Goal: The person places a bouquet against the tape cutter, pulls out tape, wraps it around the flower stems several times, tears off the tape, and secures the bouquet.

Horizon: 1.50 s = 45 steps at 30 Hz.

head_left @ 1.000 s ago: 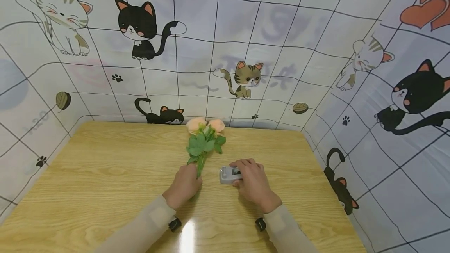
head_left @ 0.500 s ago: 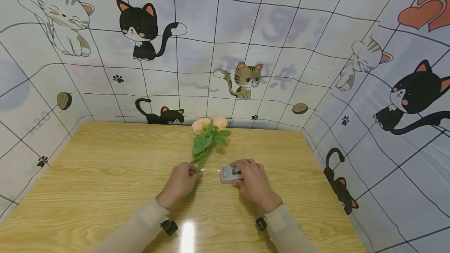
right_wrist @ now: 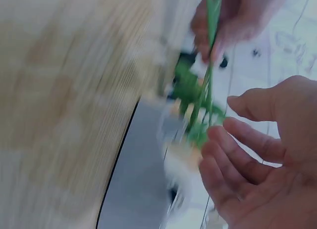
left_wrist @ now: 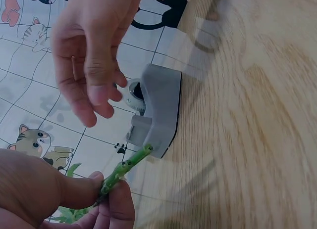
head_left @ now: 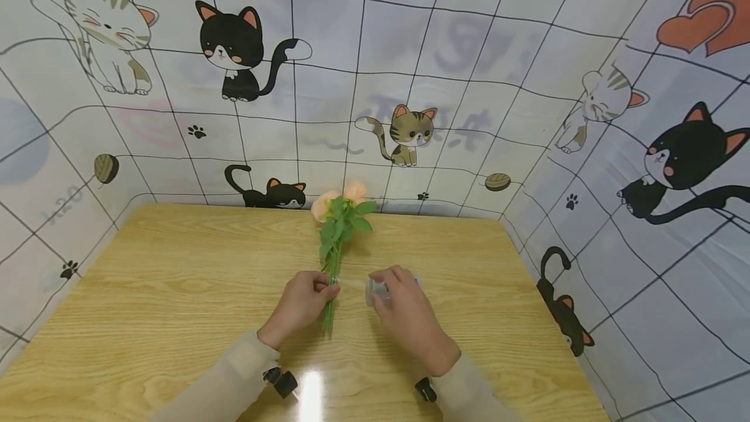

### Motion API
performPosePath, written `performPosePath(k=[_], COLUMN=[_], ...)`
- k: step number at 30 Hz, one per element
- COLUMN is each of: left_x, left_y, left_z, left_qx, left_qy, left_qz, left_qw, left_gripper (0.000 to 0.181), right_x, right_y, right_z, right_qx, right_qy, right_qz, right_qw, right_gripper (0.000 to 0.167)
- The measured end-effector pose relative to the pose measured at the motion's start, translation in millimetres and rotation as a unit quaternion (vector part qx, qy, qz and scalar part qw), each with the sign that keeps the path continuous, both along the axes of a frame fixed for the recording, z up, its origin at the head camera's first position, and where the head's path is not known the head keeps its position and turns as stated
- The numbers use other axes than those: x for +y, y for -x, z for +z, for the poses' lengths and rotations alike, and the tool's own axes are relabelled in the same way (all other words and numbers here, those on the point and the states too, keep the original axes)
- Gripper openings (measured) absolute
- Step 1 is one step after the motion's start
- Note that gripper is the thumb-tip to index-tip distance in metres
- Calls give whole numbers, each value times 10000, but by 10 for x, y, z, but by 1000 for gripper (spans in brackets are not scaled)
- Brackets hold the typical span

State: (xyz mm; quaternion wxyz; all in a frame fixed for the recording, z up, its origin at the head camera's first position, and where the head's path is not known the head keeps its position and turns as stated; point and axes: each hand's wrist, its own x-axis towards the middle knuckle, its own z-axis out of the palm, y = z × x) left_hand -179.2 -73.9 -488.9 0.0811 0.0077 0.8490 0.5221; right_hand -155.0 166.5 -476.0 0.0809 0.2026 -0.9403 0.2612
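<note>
My left hand (head_left: 297, 306) pinches the green stems (head_left: 335, 259) of an artificial rose bunch between thumb and fingers. Its peach flower heads (head_left: 325, 206) point to the far edge of the table, and the cut stem ends (left_wrist: 130, 164) stick out past the fingers. A shiny bit that looks like clear tape shows on the stems by the fingertips. My right hand (head_left: 407, 318) hovers by the grey tape dispenser (left_wrist: 166, 103), its fingers loosely bent and holding nothing. In the head view that hand hides most of the dispenser; the right wrist view is blurred.
The wooden table (head_left: 205, 279) reaches back to a wall cloth (head_left: 328, 96) printed with cats and grid lines. More of this cloth rises along the right side. A bright glare lies near the front of the table.
My left hand shifted its grip up the stems, so their ends show below it. My right hand let go of the tape dispenser and moved slightly left over it.
</note>
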Motion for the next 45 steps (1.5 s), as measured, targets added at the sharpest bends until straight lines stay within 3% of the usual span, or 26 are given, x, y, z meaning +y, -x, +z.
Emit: performPosePath(k=[3,6,8,10,11,12,15,18,21,24,26,30,33,35,41,45], left_x=[17,34,48,63,69,75,83,83,84,89,95,109,112,110,91,79], left_y=[1,5,1,-4,-5,-7,-10,-18,-16,-5,2,1,-8,-16,-35,-44], left_z=[17,15,25,36,43,50,59,61,43,28,27,39,54,57,59,74], left_qx=[57,62,52,18,15,-10,-72,-177,-297,-411,-457,-512,-508,-475,-478,-438], left_qy=[-95,-227,-320,-427,-471,-527,-687,-859,-1012,-1155,-1211,-1284,-1274,-1254,-1422,-1400], left_qz=[59,109,139,146,146,145,131,90,52,16,1,-13,-18,-46,-336,-408], left_qw=[9999,9997,9994,9990,9988,9985,9975,9961,9944,9925,9916,9904,9905,9910,9881,9883], left_gripper=[24,27,28,28,28,27,27,28,31,32,32,30,28,27,29,30], right_x=[-142,-244,-284,-308,-317,-322,-329,-325,-317,-308,-305,-307,-311,-313,-312,-336], right_y=[-65,-89,-94,-92,-91,-87,-68,-51,-37,-26,-26,-34,-40,-43,-70,-113], right_z=[-10,-66,-112,-155,-168,-183,-222,-260,-297,-325,-337,-346,-346,-345,-318,-267], right_qx=[-432,-1015,-1467,-2090,-2429,-2854,-3867,-4487,-4793,-5018,-5085,-5121,-5117,-5083,-4663,-4297], right_qy=[462,871,1203,1721,2028,2428,3534,4289,4648,4851,4900,4925,4917,4875,4746,4581], right_qz=[274,493,618,778,841,903,1025,988,861,674,603,528,480,453,272,134], right_qw=[9976,9898,9799,9595,9449,9227,8456,7778,7395,7129,7055,7017,7030,7084,7460,7780], right_gripper=[26,28,30,34,36,38,44,44,40,35,33,35,39,41,39,37])
